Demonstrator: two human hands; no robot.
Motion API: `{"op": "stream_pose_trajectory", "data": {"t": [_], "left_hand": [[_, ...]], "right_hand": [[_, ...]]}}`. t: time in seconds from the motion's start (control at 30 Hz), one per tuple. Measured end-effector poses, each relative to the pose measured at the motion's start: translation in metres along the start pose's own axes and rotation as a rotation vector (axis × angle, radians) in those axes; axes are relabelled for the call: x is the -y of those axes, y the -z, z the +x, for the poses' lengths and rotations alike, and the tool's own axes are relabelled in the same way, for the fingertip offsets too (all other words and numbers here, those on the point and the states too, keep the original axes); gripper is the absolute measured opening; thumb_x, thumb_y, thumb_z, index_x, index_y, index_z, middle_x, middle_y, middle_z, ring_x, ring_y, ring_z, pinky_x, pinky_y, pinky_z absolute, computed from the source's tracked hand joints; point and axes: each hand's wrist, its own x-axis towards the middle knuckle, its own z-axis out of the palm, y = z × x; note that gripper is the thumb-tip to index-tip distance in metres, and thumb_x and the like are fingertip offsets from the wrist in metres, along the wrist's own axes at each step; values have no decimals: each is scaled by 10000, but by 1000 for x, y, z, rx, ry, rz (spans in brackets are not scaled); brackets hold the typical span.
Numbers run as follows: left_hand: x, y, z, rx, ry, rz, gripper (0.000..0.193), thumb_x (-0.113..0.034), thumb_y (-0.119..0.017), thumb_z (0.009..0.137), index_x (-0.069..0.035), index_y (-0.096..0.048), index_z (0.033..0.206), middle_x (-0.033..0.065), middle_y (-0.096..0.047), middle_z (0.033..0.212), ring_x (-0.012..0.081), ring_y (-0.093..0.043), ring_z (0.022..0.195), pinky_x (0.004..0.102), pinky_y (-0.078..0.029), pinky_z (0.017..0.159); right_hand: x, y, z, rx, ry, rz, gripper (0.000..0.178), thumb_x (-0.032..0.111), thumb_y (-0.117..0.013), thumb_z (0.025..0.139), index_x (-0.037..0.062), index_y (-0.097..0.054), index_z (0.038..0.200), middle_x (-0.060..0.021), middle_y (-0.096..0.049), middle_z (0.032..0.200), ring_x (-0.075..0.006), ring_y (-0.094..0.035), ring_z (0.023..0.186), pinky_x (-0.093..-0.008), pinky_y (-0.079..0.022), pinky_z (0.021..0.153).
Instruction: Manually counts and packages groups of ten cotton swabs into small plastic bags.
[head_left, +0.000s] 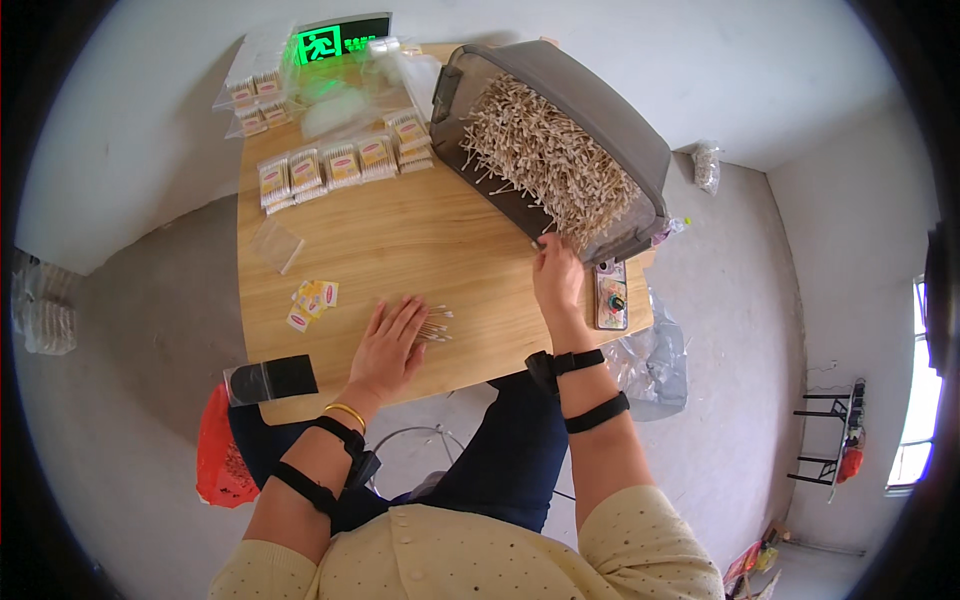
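My left hand (394, 334) lies palm down on the wooden table (440, 245), its fingers stretched out over a small spread of cotton swabs (434, 324). The swabs' tips stick out beside the fingers. My right hand (558, 274) is at the near lower edge of a large grey bin (610, 110), which is tipped toward me. A heap of cotton swabs (550, 150) fills much of it. The right fingers are closed together; a small pale tip shows at them, but what they hold is mostly hidden.
Filled swab packets (342, 166) stand in a row at the back, near clear plastic bags (335, 110) and a green lit sign (340, 42). Yellow-white cards (313, 302), an empty clear pouch (277, 246) and a black pouch (275, 379) lie at left. A phone-like case (611, 298) sits beside the bin.
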Motion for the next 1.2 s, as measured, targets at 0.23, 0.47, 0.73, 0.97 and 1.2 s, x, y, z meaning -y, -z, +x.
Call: {"op": "stream_pose_trajectory", "data": {"t": [0.23, 0.47, 0.73, 0.97, 1.2], "left_hand": [[2, -4, -1, 1, -6, 0, 597, -260, -568, 974, -56, -441, 1520, 114, -416, 1597, 279, -338, 1518, 503, -188, 1279], [3, -5, -1, -19, -15, -8, 579, -249, -578, 972, -62, -458, 1506, 116, -425, 1590, 282, -350, 1512, 509, -200, 1274], [3, -5, 0, -34, -15, -30, 537, -226, -586, 965, -63, -487, 1467, 116, -442, 1569, 288, -356, 1507, 512, -207, 1273], [7, -5, -3, -25, 8, -33, 518, -261, -562, 981, -47, -495, 1447, 108, -455, 1563, 266, -355, 1512, 500, -207, 1279], [3, -8, 1, -59, -8, -77, 565, -206, -605, 941, -34, -448, 1456, 131, -453, 1553, 296, -360, 1508, 513, -207, 1278]], "right_hand": [[13, 12, -20, 70, 99, 227, 272, 79, -736, 840, 81, -623, 1087, -167, -610, 1062, -374, -631, 1027, -472, -538, 829], [1, 25, -14, 112, -75, -89, 365, 113, -733, 862, 86, -580, 1192, -196, -553, 1186, -389, -655, 1017, -473, -567, 822], [4, 16, -17, 148, -185, -90, 478, 145, -732, 864, 21, -558, 1291, -198, -504, 1395, -385, -633, 1140, -455, -571, 903], [6, 15, -23, 162, -131, -76, 522, 127, -751, 839, 29, -560, 1316, -185, -510, 1384, -364, -577, 1229, -439, -549, 956], [-22, -7, -14, 98, -182, 72, 533, 149, -743, 840, 5, -578, 1327, -226, -500, 1394, -398, -571, 1239, -442, -536, 992]]}}
